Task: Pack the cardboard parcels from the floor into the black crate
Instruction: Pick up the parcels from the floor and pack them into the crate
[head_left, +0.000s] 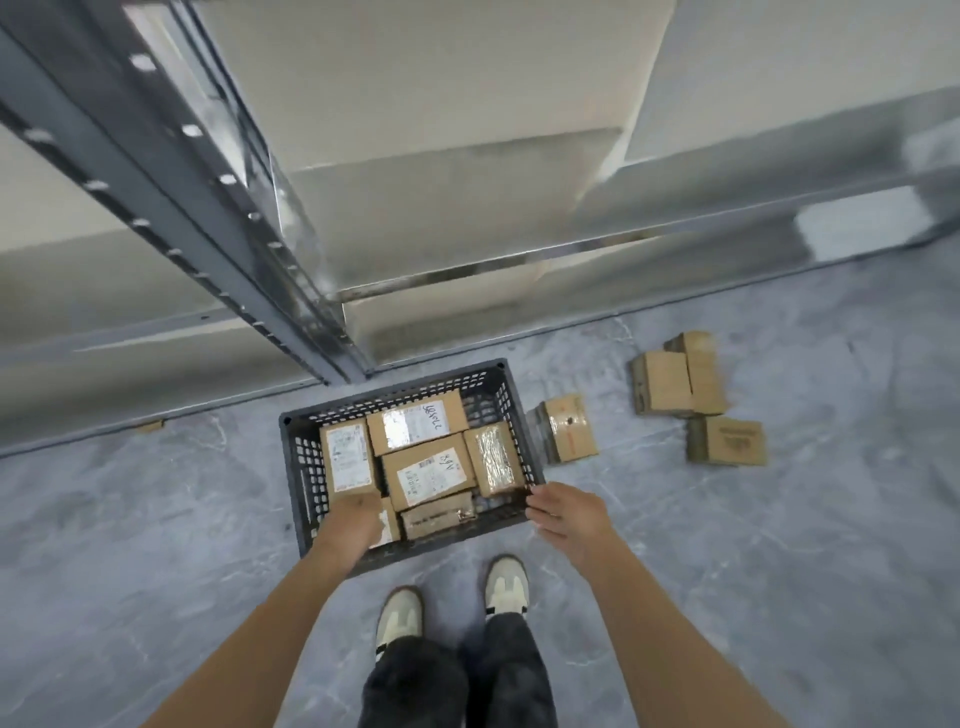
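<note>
The black crate (298, 483) stands on the floor just ahead of my feet, with several cardboard parcels lying flat inside, such as a labelled one (430, 475) in the middle. My left hand (356, 519) reaches down into the crate's near left corner, its fingers curled over a small parcel (390, 526) that shows beside it. My right hand (566, 512) hovers at the crate's near right corner, fingers apart, fingertips touching the rim, holding nothing. On the floor to the right lie a taped parcel (569, 428) close to the crate and a cluster of three parcels (675, 382) farther off.
A grey metal shelving rack (218, 208) with large pale boxes rises directly behind the crate, its upright post meeting the floor at the crate's far edge. My two shoes (506, 584) stand just behind the crate. Grey marbled floor spreads to both sides.
</note>
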